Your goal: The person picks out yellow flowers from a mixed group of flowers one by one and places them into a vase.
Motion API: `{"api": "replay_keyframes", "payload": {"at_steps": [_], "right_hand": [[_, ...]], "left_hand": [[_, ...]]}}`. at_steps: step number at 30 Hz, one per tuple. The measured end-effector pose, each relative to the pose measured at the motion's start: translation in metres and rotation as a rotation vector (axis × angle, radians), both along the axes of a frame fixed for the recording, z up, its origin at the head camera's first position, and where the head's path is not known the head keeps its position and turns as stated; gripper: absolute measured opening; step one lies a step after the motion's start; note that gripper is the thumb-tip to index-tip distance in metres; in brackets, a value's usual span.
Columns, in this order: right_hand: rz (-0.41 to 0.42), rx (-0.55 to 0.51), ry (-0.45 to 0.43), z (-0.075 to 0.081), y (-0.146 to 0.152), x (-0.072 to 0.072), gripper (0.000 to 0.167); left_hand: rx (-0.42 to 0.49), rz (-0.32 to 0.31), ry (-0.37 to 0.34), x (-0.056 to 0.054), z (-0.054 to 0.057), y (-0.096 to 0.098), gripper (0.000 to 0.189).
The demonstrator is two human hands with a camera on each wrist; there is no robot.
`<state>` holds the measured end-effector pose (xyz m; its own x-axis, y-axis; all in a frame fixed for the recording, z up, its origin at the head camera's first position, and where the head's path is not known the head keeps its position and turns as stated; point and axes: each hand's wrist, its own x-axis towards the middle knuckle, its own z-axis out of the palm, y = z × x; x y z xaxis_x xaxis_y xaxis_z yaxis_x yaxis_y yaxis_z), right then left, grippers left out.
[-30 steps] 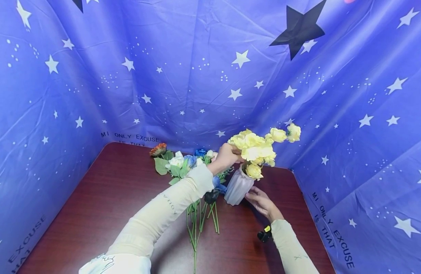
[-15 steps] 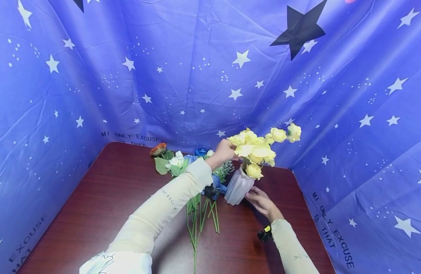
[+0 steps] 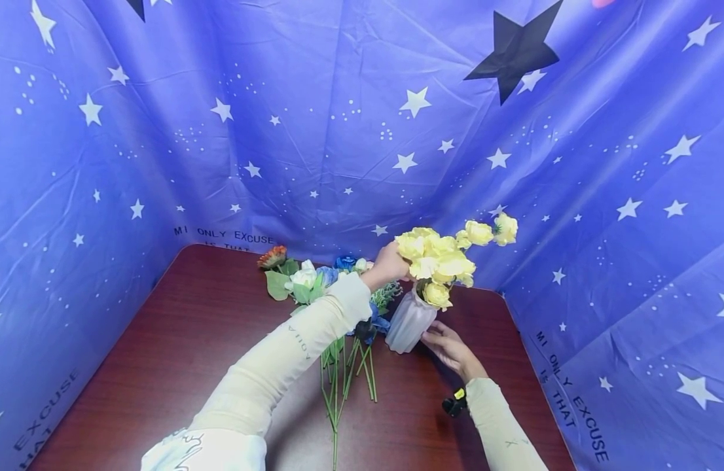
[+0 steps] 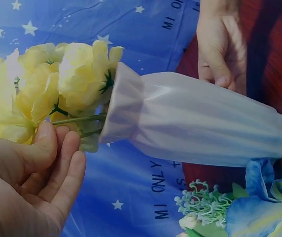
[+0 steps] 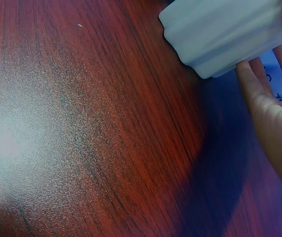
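In the head view my left hand [image 3: 391, 263] is at the yellow flowers [image 3: 438, 252] above a pale, ridged vase [image 3: 410, 322]. The left wrist view shows that hand's thumb and fingertips pinching a thin green flower stem [image 4: 84, 119] just outside the vase's mouth. The stem runs into the opening, among other yellow blooms. My right hand [image 3: 450, 350] holds the vase low on its right side, the thumb nearer and the fingers reaching behind. From the right wrist, the fingers [image 5: 252, 81] lie against the vase wall. The vase stands upright on the table.
Left of the vase lie several loose flowers: an orange one [image 3: 272, 257], white ones [image 3: 305, 275] and blue ones [image 3: 345, 262], their green stems [image 3: 336, 392] pointing toward the table's front. A small black-and-yellow object [image 3: 455, 402] is by the right wrist. Star-patterned cloth [image 3: 338, 131] surrounds the brown table [image 3: 220, 366].
My left hand shifts slightly up, then back down and right, and the front yellow blooms turn and settle a little toward the vase. The right hand and vase stay in place.
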<state>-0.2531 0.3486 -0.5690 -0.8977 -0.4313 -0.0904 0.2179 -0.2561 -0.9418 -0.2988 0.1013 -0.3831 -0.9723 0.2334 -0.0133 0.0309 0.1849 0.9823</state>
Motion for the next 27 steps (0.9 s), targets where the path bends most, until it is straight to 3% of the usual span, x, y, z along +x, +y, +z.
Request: {"api": "replay_keyframes", "payload": {"at_steps": [6, 13, 19, 22, 27], "right_hand": [[-0.007, 0.010, -0.001, 0.000, 0.000, 0.000, 0.042], [-0.021, 0.002, -0.023, 0.002, -0.002, 0.002, 0.041], [-0.043, 0.021, -0.032, 0.002, -0.003, 0.003, 0.039], [-0.039, 0.024, -0.025, 0.001, -0.002, 0.002, 0.040], [-0.020, 0.003, -0.011, 0.001, -0.001, 0.002, 0.041]], "left_hand": [[-0.047, 0.016, 0.005, 0.004, -0.005, -0.003, 0.047], [-0.181, -0.014, 0.081, 0.008, -0.012, -0.007, 0.029], [-0.259, 0.011, 0.124, 0.008, -0.014, -0.005, 0.030], [-0.201, 0.018, 0.088, 0.009, -0.014, -0.005, 0.030], [-0.012, 0.008, -0.034, 0.008, -0.017, -0.005, 0.034]]}}
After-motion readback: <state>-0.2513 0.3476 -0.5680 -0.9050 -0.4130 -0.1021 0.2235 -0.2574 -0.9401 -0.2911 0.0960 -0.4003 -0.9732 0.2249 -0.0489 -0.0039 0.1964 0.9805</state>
